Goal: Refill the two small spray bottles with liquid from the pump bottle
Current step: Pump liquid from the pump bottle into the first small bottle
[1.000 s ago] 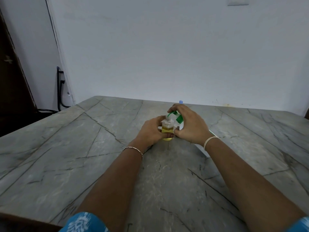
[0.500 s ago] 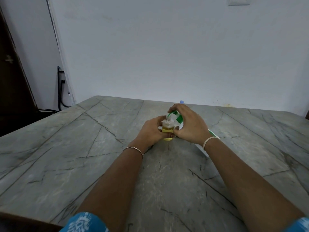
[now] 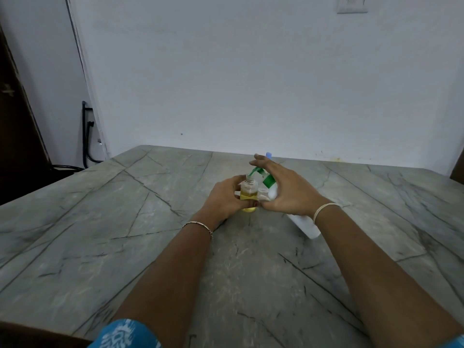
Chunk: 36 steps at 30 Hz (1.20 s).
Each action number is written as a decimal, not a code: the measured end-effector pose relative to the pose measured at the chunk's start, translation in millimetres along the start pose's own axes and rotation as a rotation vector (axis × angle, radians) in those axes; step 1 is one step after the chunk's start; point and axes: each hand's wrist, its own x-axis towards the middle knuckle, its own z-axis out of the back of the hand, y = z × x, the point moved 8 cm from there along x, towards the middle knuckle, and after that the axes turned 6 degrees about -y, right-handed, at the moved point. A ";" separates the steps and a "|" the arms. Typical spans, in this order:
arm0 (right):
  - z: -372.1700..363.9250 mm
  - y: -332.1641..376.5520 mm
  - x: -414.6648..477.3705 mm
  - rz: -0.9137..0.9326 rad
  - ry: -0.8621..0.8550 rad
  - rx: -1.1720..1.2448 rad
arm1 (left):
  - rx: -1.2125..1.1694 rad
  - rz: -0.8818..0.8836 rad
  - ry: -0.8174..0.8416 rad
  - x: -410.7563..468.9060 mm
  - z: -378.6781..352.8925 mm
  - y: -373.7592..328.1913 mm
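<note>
1. Fingers (image 3: 251, 204) of my left hand (image 3: 223, 199) wrap the uncapped small spray bottle (image 3: 248, 190), upright on the stone table (image 3: 125, 222).
2. Right hand (image 3: 291, 194) grips the tilted pump bottle (image 3: 303, 226); green nozzle (image 3: 254, 171) at the small bottle's neck.
3. Short strokes, nozzle centred, to avoid spills.

Head-worn view, forward-down over table (image 3: 100, 234)

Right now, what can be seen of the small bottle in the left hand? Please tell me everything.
The small bottle is clear, plastic by its look, with a threaded neck and no cap. Yellow liquid fills more than half of it. It stands upright on the stone table, in the grip of the left hand. The green spout of the tilted pump bottle points into its mouth.
</note>
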 end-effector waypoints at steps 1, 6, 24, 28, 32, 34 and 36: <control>-1.3 -0.8 -1.7 0.001 0.005 -0.019 | 0.001 -0.006 -0.001 -0.4 0.2 -0.9; -4.3 -5.2 -2.4 -0.045 -0.022 -0.085 | -0.015 -0.003 -0.007 -0.9 1.0 -1.0; -10.4 -1.6 5.2 -0.046 -0.111 -0.230 | -0.011 0.030 -0.001 2.6 -0.6 5.1; -8.8 -2.0 2.7 -0.058 -0.110 -0.275 | -0.004 0.034 -0.003 3.6 -1.2 7.9; -10.1 -3.5 2.2 -0.059 -0.075 -0.291 | 0.018 0.021 0.001 2.5 -1.8 4.6; -10.7 -3.9 2.1 -0.062 -0.062 -0.309 | 0.013 0.027 0.000 1.8 -1.0 4.3; -10.8 -3.8 2.2 -0.066 -0.059 -0.315 | 0.009 0.029 -0.001 1.9 -0.8 4.6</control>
